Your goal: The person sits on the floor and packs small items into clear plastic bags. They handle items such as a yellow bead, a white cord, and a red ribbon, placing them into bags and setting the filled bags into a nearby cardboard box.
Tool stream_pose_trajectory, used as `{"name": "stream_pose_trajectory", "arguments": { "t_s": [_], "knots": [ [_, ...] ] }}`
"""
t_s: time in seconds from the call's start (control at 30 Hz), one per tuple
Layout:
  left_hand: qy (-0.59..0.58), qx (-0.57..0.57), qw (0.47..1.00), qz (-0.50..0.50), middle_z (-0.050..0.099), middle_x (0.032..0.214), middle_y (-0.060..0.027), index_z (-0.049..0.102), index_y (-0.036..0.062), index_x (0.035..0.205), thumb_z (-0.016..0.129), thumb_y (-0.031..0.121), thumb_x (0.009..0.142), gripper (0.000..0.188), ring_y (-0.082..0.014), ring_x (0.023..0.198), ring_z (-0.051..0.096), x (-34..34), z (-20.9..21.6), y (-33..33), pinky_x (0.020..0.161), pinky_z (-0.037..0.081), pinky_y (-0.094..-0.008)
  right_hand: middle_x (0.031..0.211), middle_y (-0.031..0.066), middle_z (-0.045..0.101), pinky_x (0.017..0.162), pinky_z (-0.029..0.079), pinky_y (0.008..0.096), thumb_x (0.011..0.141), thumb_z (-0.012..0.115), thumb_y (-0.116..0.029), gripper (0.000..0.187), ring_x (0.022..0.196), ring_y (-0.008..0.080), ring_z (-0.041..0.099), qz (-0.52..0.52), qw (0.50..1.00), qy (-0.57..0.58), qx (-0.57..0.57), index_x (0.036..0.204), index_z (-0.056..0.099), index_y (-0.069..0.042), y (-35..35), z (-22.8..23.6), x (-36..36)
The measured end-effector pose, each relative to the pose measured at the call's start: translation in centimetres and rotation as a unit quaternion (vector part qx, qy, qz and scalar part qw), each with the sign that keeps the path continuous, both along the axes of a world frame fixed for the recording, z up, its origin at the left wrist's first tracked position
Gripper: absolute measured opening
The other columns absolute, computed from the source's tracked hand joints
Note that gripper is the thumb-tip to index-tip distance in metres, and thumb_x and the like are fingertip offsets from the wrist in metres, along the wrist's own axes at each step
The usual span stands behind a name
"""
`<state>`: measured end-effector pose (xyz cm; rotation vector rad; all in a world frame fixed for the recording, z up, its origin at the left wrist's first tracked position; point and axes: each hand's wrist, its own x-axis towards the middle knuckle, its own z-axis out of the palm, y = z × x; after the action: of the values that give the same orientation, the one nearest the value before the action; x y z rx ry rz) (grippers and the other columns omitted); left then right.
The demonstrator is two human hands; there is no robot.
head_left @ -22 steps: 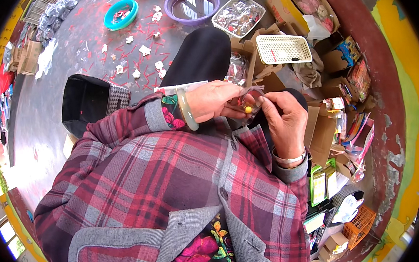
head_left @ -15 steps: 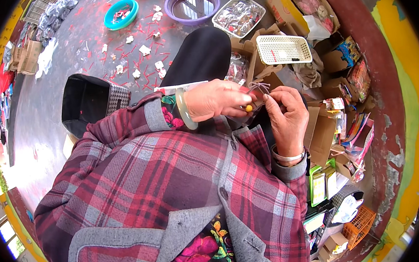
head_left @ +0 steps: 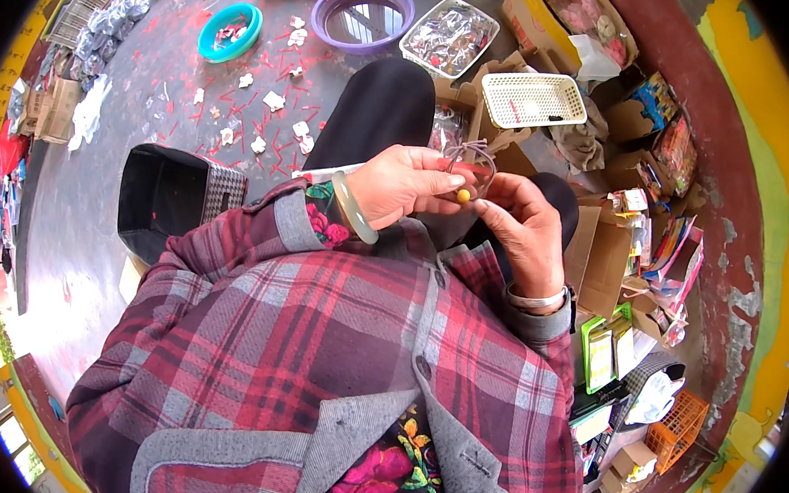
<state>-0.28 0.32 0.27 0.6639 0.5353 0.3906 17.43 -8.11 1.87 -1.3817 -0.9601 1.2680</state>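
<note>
Above my lap, my left hand (head_left: 401, 190) pinches a thin brownish-purple cord (head_left: 482, 149) whose looped ends stand up beyond the fingers. A small round yellow bead (head_left: 463, 195) sits by the left thumb tip, apparently on the cord. Close against it, my right hand (head_left: 527, 231) has thumb and forefinger pressed together at the cord's lower part. Fingers hide much of the cord. Something red and see-through shows behind the fingertips; I cannot make out what it is.
To the left stands an open black box (head_left: 162, 200). Ahead are a teal basin (head_left: 230, 33), a purple basin (head_left: 363, 12), a basket of small packets (head_left: 449, 36) and a cream basket (head_left: 534, 100). Cardboard boxes (head_left: 598, 253) crowd the right. White scraps and red bits litter the floor.
My right hand has come down and left, nearer the left fingertips. The cord now shows as a rounder upright loop, and the bead sits slightly higher and further left.
</note>
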Motion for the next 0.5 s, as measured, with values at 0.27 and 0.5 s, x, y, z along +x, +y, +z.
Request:
{"name": "stream_pose_trajectory", "arguments": {
  "t_s": [0.27, 0.5],
  "knots": [
    [-0.012, 0.032, 0.999, -0.018, 0.059, 0.106, -0.0094, 0.053, -0.0028, 0.115, 0.051, 0.011, 0.089, 0.030, -0.0152, 0.094, 0.059, -0.20, 0.31, 0.06, 0.078, 0.050, -0.0259, 0.082, 0.0016, 0.062, 0.064, 0.042, 0.0183, 0.082, 0.062, -0.009, 0.018, 0.074, 0.0059, 0.054, 0.018, 0.997, 0.062, -0.032, 0.096, 0.061, 0.002, -0.31, -0.54, 0.45],
    [-0.028, 0.060, 0.997, -0.033, 0.059, 0.109, -0.0096, 0.055, 0.0000, 0.115, 0.053, 0.011, 0.088, 0.029, -0.0160, 0.097, 0.058, -0.16, 0.13, -0.24, 0.080, 0.050, -0.0265, 0.081, 0.0025, 0.064, 0.061, 0.040, 0.0181, 0.084, 0.060, -0.017, 0.021, 0.073, 0.0062, 0.056, -0.024, 0.997, 0.073, -0.018, 0.096, 0.063, 0.000, -0.18, -0.01, 0.51]
  ]
}}
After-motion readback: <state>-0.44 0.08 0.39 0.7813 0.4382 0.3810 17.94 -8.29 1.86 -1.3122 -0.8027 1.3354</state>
